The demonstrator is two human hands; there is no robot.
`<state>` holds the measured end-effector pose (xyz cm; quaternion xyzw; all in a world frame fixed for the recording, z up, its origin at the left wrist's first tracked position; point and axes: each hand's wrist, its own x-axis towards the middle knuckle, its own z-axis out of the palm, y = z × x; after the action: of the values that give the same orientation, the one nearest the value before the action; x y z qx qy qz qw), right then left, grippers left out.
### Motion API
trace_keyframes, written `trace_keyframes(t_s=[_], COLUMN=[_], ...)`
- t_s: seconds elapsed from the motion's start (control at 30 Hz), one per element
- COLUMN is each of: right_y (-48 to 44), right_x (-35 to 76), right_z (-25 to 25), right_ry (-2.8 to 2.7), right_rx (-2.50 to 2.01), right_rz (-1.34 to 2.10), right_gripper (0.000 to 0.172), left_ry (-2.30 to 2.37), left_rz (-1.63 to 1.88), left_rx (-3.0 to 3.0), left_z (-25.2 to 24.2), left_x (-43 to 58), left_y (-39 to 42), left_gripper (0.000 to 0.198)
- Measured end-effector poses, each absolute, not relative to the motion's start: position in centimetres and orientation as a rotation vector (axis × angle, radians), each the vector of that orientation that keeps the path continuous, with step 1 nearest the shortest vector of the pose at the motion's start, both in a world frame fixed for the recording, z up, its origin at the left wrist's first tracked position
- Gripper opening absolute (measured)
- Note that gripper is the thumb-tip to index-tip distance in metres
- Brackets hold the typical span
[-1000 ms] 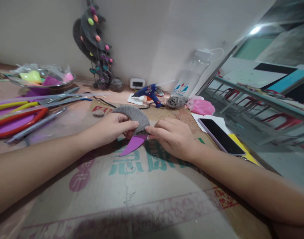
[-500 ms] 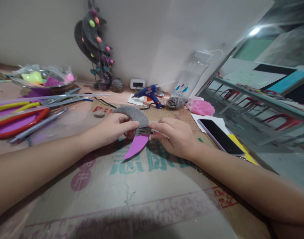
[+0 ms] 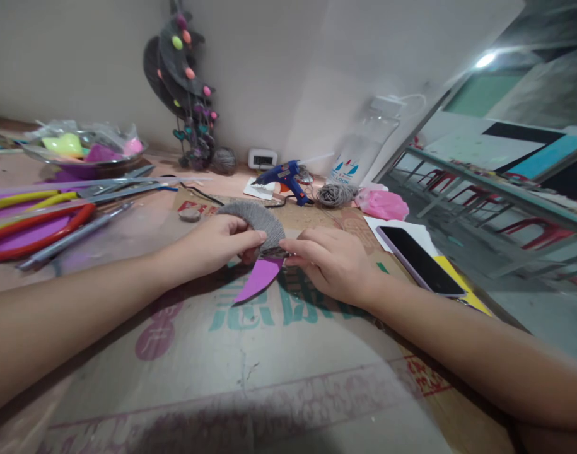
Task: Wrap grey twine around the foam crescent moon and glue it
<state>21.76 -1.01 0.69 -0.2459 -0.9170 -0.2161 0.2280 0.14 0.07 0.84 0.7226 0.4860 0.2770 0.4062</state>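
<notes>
A crescent cutout wrapped in grey yarn [image 3: 262, 222] is held above the cardboard sheet [image 3: 212, 384]. Its lower tip is bare purple [image 3: 260, 280] and points down to the left. My left hand [image 3: 222, 243] grips the wrapped part, thumb on top and fingers curled beneath. On the other side, my right hand [image 3: 333, 258] is closed in a pinch at the crescent's right edge, where the wrapping meets the purple tip. What lies between the right fingertips, perhaps yarn, is too small to make out.
Behind the hands lie a blue glue gun [image 3: 285, 178] and a grey yarn ball [image 3: 336, 194]. A phone [image 3: 418, 260] rests at right, near a pink plastic bag [image 3: 383, 203]. Scissors [image 3: 42, 239] and a bowl [image 3: 87, 165] stand left. A bottle [image 3: 364, 145] leans against the wall.
My right fingers have closed into a tighter pinch at the crescent's edge. My left hand keeps its grip; the view has shifted very slightly.
</notes>
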Motion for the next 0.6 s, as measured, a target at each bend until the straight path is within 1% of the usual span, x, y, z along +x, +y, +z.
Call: trace_keyframes(t_s=[0.6], right_y=[-0.96], right_x=[22.04], right_z=[0.67], right_ry=[-2.582], right_rx=[-0.644], right_rz=[-0.715], right_gripper=[0.022], left_ry=[1.281], left_rz=[0.646], left_rx=[1.876], left_z=[0.56], left_x=[0.07], left_y=[0.4], left_gripper=[0.034])
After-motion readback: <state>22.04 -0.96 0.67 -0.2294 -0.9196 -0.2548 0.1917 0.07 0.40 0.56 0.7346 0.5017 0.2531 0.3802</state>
